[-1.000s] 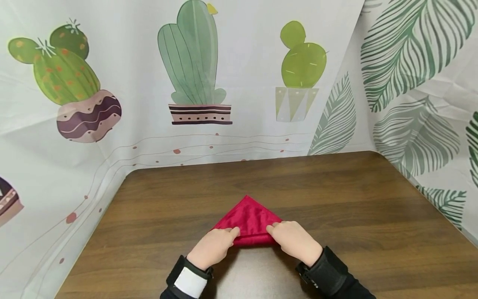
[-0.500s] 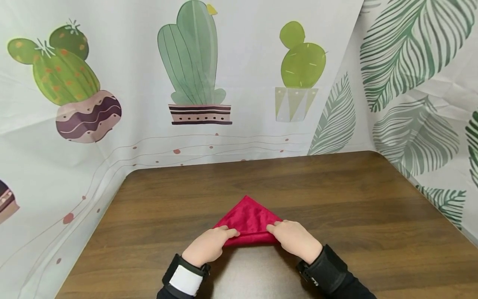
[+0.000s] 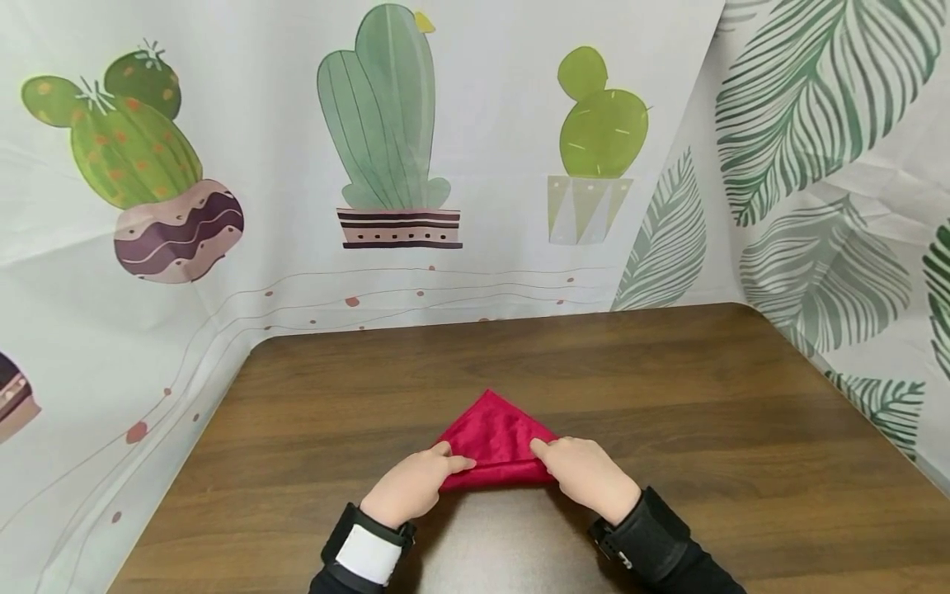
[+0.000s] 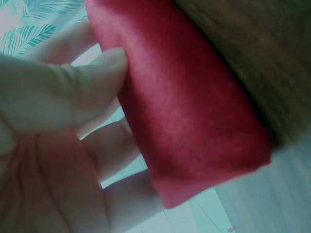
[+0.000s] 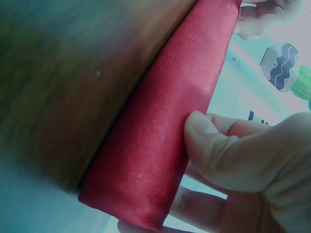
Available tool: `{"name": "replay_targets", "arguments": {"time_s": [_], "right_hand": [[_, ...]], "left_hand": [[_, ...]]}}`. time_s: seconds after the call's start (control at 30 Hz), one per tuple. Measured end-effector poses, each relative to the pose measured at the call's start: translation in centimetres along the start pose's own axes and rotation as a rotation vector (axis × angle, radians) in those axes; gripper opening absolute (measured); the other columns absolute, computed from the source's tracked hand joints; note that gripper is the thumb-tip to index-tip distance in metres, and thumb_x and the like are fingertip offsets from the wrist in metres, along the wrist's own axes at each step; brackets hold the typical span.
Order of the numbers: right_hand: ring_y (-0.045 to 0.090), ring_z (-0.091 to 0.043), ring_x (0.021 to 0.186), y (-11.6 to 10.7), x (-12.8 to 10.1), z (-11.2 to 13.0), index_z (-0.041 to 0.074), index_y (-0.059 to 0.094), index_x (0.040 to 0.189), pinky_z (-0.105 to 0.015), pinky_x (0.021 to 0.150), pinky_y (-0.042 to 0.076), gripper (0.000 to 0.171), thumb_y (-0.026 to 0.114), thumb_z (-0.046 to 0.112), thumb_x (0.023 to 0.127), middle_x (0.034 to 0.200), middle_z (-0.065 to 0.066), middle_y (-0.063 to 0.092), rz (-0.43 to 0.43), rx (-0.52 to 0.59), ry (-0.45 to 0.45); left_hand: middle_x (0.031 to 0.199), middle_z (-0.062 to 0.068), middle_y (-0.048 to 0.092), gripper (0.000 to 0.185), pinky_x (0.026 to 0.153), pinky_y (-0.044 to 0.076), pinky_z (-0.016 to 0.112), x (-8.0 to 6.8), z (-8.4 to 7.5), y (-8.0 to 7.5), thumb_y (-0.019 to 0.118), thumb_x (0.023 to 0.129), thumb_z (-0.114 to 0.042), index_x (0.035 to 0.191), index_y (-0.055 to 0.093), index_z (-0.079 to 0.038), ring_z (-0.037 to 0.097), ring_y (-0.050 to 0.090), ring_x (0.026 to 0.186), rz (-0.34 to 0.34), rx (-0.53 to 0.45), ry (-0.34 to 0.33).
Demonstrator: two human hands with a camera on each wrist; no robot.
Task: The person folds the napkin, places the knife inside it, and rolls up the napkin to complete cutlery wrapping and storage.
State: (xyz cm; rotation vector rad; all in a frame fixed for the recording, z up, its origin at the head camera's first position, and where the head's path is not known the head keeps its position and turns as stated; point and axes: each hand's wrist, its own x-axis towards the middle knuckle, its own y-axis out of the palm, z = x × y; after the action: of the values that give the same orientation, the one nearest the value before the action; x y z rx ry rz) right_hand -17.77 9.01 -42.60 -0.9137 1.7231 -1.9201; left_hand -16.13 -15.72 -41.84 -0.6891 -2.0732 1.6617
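A shiny red cloth [image 3: 491, 429] lies on the table as a triangle, point away from me, with its near edge turned into a thick band. At the band's left end is my left hand [image 3: 408, 487], gripping it with thumb and fingers. My right hand [image 3: 590, 474] grips the opposite end in the same way. In the left wrist view the left thumb [image 4: 104, 73] presses the side of the red band [image 4: 184, 107], other fingers behind it. The right wrist view has the right thumb [image 5: 204, 136] on the band [image 5: 150, 131], its fingers partly hidden underneath.
The brown wooden table [image 3: 341, 379] extends around the cloth on all sides. Behind it hangs a white curtain [image 3: 497, 165] printed with cacti, and a leaf-printed sheet [image 3: 831, 247] hangs on the right.
My left hand has shifted slightly left along the band, and more of the band shows beside it. The right hand has hardly moved. The cloth's left corner is drawn in a little.
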Motion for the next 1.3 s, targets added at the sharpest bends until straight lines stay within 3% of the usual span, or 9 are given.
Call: {"name": "replay_targets", "arguments": {"time_s": [0.27, 0.43, 0.57, 0.9, 1.13, 1.3], "right_hand": [[0.051, -0.018, 0.056, 0.01, 0.07, 0.04, 0.012, 0.049, 0.074, -0.028, 0.044, 0.040, 0.019, 0.063, -0.001, 0.072, 0.059, 0.000, 0.046, 0.011, 0.001, 0.000], [0.049, -0.019, 0.063, 0.15, 0.23, 0.08, 0.012, 0.058, 0.075, -0.026, 0.047, 0.041, 0.017, 0.068, 0.001, 0.068, 0.068, -0.002, 0.048, -0.048, -0.054, -0.011], [0.049, -0.018, 0.061, 0.18, 0.29, 0.07, 0.012, 0.056, 0.072, -0.025, 0.046, 0.041, 0.018, 0.069, 0.001, 0.067, 0.068, 0.000, 0.050, -0.091, -0.095, -0.017], [0.051, -0.019, 0.061, -0.16, 0.38, 0.09, 0.014, 0.054, 0.070, -0.026, 0.046, 0.040, 0.020, 0.064, -0.003, 0.069, 0.067, 0.000, 0.051, -0.078, -0.140, -0.018], [0.054, -0.019, 0.065, -0.21, 0.43, 0.01, 0.013, 0.057, 0.073, -0.028, 0.051, 0.045, 0.019, 0.064, -0.004, 0.068, 0.073, -0.002, 0.056, -0.062, -0.123, -0.017], [0.055, -0.021, 0.069, -0.18, 0.42, -0.09, 0.011, 0.059, 0.077, -0.030, 0.056, 0.047, 0.015, 0.072, 0.012, 0.068, 0.076, -0.003, 0.057, -0.039, -0.097, -0.007]], "left_hand": [[0.087, 0.003, 0.052, 0.041, 0.067, 0.048, 0.028, -0.08, 0.01, 0.07, 0.060, 0.072, 0.008, 0.107, 0.062, -0.013, 0.017, 0.058, 0.068, 0.009, 0.023, 0.009], [0.088, 0.003, 0.059, 0.038, 0.062, 0.048, 0.028, -0.02, 0.09, 0.04, 0.063, 0.066, 0.012, 0.096, 0.059, -0.012, 0.017, 0.059, 0.067, -0.051, 0.057, 0.016], [0.077, -0.001, 0.061, 0.032, 0.054, 0.046, 0.028, -0.02, -0.02, -0.14, 0.065, 0.064, 0.010, 0.083, 0.056, -0.014, 0.016, 0.058, 0.063, -0.121, 0.102, 0.011], [0.070, 0.000, 0.049, 0.022, 0.049, 0.044, 0.024, -0.02, -0.03, -0.24, 0.071, 0.066, 0.001, 0.074, 0.056, -0.012, 0.016, 0.055, 0.059, -0.194, 0.193, -0.023], [0.069, 0.000, 0.050, 0.019, 0.049, 0.044, 0.025, 0.15, 0.04, 0.08, 0.065, 0.068, 0.006, 0.070, 0.057, -0.012, 0.018, 0.052, 0.059, -0.220, 0.231, -0.019], [0.065, -0.001, 0.046, 0.015, 0.049, 0.045, 0.025, 0.21, 0.03, 0.22, 0.064, 0.070, 0.001, 0.066, 0.057, -0.011, 0.018, 0.052, 0.059, -0.261, 0.235, -0.007]]}}
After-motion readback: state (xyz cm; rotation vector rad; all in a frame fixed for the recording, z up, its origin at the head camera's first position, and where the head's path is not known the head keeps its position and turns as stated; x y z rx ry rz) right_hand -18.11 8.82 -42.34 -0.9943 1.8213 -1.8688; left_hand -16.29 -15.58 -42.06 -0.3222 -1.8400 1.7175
